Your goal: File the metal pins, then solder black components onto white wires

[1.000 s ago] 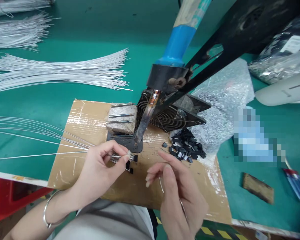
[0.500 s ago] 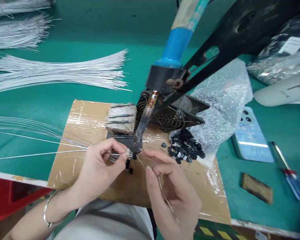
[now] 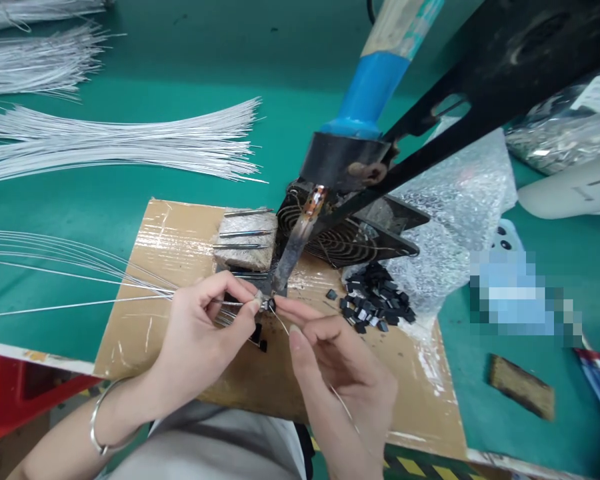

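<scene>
My left hand [image 3: 205, 340] is closed in a pinch on a thin white wire [image 3: 80, 306] that runs in from the left. At its fingertips is a small black connector [image 3: 269, 305], right under the tip of a soldering iron [image 3: 300, 233]; whether they touch I cannot tell. Between thumb and fingers my right hand [image 3: 343, 380] grips a thin strand of solder wire [image 3: 281, 322]. The strand's end reaches the connector, and its tail crosses the palm. My right index fingertip is beside the connector. More wires pass beneath my left hand, with black connectors [image 3: 263, 345] at their ends.
A black bracket [image 3: 430, 147] holds the iron over a cardboard sheet [image 3: 165, 247]. Behind stand a fan [image 3: 350, 240] and a block with metal tips [image 3: 245, 250]. Loose black connectors [image 3: 377, 297] lie right, by a plastic bag [image 3: 460, 193]. Wire bundles [image 3: 130, 143] lie at back left.
My right hand has moved slightly left and closer to my left fingertips. The black connector is now nearer the iron's tip. The view has shifted a little.
</scene>
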